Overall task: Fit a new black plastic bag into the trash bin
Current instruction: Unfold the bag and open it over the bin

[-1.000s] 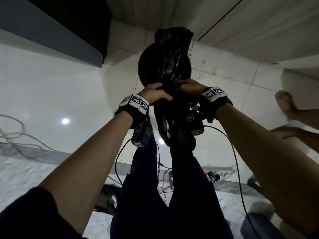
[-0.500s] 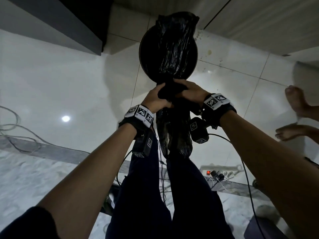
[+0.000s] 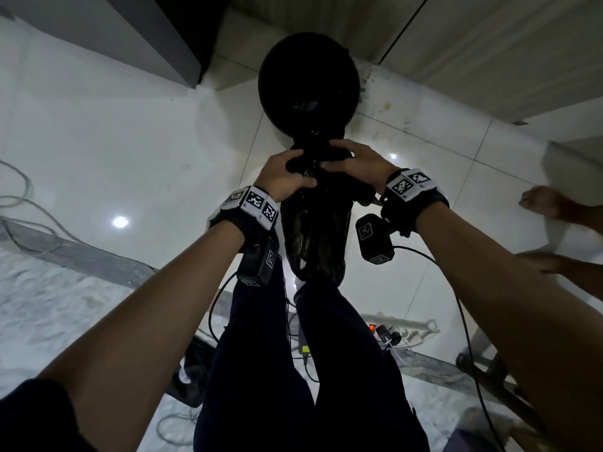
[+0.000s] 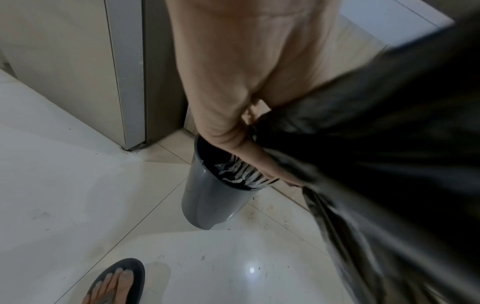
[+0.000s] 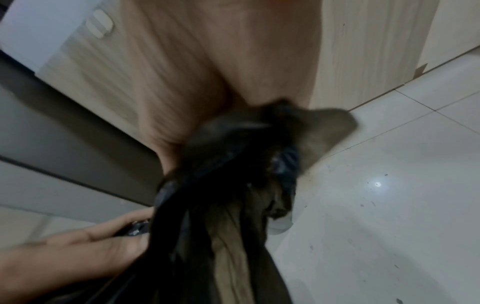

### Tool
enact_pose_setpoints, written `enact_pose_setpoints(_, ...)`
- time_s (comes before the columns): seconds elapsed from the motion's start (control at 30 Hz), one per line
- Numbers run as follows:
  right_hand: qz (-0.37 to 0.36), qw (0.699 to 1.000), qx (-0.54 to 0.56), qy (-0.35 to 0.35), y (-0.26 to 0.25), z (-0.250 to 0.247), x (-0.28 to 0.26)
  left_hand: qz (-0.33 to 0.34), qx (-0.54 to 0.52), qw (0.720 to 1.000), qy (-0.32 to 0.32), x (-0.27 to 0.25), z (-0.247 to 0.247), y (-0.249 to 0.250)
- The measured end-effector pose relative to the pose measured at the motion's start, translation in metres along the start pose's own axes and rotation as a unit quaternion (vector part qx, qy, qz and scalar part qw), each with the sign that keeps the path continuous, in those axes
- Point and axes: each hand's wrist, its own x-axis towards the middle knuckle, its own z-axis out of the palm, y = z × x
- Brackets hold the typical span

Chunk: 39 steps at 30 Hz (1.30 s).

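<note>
A round dark trash bin (image 3: 308, 83) stands on the white tile floor ahead of me; the left wrist view shows its grey wall (image 4: 210, 201) with some crumpled plastic inside. A bunched black plastic bag (image 3: 315, 236) hangs in front of my legs, just short of the bin. My left hand (image 3: 288, 176) and right hand (image 3: 354, 163) both grip its gathered top edge side by side, fingers curled into the plastic. The bag (image 4: 376, 164) streams blurred past my left hand, and in the right wrist view the bag (image 5: 228, 185) hides most of my right fingers.
A grey cabinet (image 3: 137, 37) stands at the back left and wood-grain panels (image 3: 473, 44) at the back right, close behind the bin. Another person's bare feet (image 3: 548, 207) are at the right. A power strip (image 3: 401, 331) and cables lie on the floor behind my legs.
The upper part of the bag that stood over the bin's mouth is gone from there; the bin opening now shows bare. Both hands have kept their grip and drawn back toward me.
</note>
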Motion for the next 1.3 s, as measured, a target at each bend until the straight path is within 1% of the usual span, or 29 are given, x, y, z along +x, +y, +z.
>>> enact_pose_setpoints(0.07,0.004,0.998,0.055,-0.008,-0.003,-0.004,-0.003,0.035,0.005,0.998,0.049,0.003,-0.003,0.001)
enact_pose_setpoints(0.13,-0.011,0.999,0.04,-0.017,-0.006,-0.009,-0.003,0.062,-0.001,0.995,0.082,0.011,-0.006,0.004)
enact_pose_setpoints(0.2,-0.046,0.999,0.022,0.004,-0.009,-0.014,0.003,0.078,-0.02,0.993,0.091,0.023,-0.009,0.01)
enact_pose_setpoints(0.27,-0.083,0.994,0.039,0.056,-0.012,-0.019,0.016,0.073,-0.046,0.994,0.069,0.037,-0.014,0.017)
enact_pose_setpoints(0.37,-0.118,0.985,0.039,0.124,-0.019,-0.024,0.045,0.052,-0.061,0.997,0.0,0.061,-0.023,0.028)
enact_pose_setpoints(0.43,-0.12,0.982,0.042,0.137,-0.027,-0.027,0.066,0.053,-0.02,0.998,-0.038,0.079,-0.028,0.036)
enact_pose_setpoints(0.5,-0.108,0.983,0.045,0.141,-0.035,-0.028,0.089,0.051,0.05,0.996,-0.046,0.101,-0.035,0.04)
enact_pose_setpoints(0.57,-0.097,0.98,0.034,0.173,-0.043,-0.031,0.113,0.056,0.106,0.993,-0.007,0.126,-0.045,0.042)
enact_pose_setpoints(0.6,-0.093,0.975,0.017,0.202,-0.046,-0.033,0.124,0.065,0.12,0.99,0.028,0.137,-0.052,0.044)
enact_pose_setpoints(0.67,-0.089,0.962,-0.029,0.256,-0.053,-0.041,0.142,0.091,0.12,0.983,0.107,0.158,-0.068,0.048)
enact_pose_setpoints(0.7,-0.087,0.956,-0.044,0.278,-0.057,-0.045,0.149,0.101,0.106,0.98,0.136,0.168,-0.077,0.05)
enact_pose_setpoints(0.77,-0.084,0.949,-0.034,0.303,-0.064,-0.051,0.162,0.107,0.08,0.978,0.161,0.188,-0.089,0.054)
enact_pose_setpoints(0.87,-0.093,0.936,-0.001,0.339,-0.081,-0.051,0.174,0.112,0.085,0.977,0.163,0.215,-0.095,0.057)
enact_pose_setpoints(0.9,-0.086,0.937,0.008,0.338,-0.085,-0.05,0.177,0.112,0.09,0.976,0.164,0.222,-0.095,0.058)
enact_pose_setpoints(0.93,-0.076,0.945,0.016,0.318,-0.09,-0.05,0.177,0.111,0.091,0.976,0.167,0.227,-0.093,0.06)
enact_pose_setpoints(0.97,-0.067,0.956,0.014,0.284,-0.094,-0.049,0.177,0.112,0.089,0.975,0.173,0.231,-0.092,0.062)
enact_pose_setpoints(1.03,-0.064,0.975,-0.047,0.209,-0.097,-0.049,0.177,0.111,0.091,0.972,0.187,0.237,-0.089,0.068)
enact_pose_setpoints(1.07,-0.07,0.977,-0.085,0.183,-0.095,-0.049,0.178,0.105,0.091,0.971,0.196,0.238,-0.089,0.071)
enact_pose_setpoints(1.1,-0.081,0.976,-0.108,0.172,-0.091,-0.049,0.18,0.095,0.09,0.969,0.207,0.24,-0.09,0.073)
enact_pose_setpoints(1.13,-0.089,0.973,-0.116,0.179,-0.088,-0.049,0.181,0.079,0.092,0.969,0.217,0.241,-0.091,0.076)
enact_pose_setpoints(1.2,-0.094,0.965,-0.091,0.227,-0.084,-0.052,0.179,0.045,0.124,0.961,0.245,0.242,-0.094,0.079)
enact_pose_setpoints(1.23,-0.103,0.961,-0.073,0.245,-0.082,-0.054,0.178,0.049,0.152,0.953,0.258,0.242,-0.094,0.08)
enact_pose_setpoints(1.27,-0.114,0.959,-0.062,0.252,-0.083,-0.056,0.175,0.079,0.177,0.945,0.263,0.239,-0.093,0.082)
enact_pose_setpoints(1.3,-0.126,0.958,-0.061,0.252,-0.083,-0.058,0.175,0.137,0.196,0.936,0.257,0.234,-0.092,0.085)
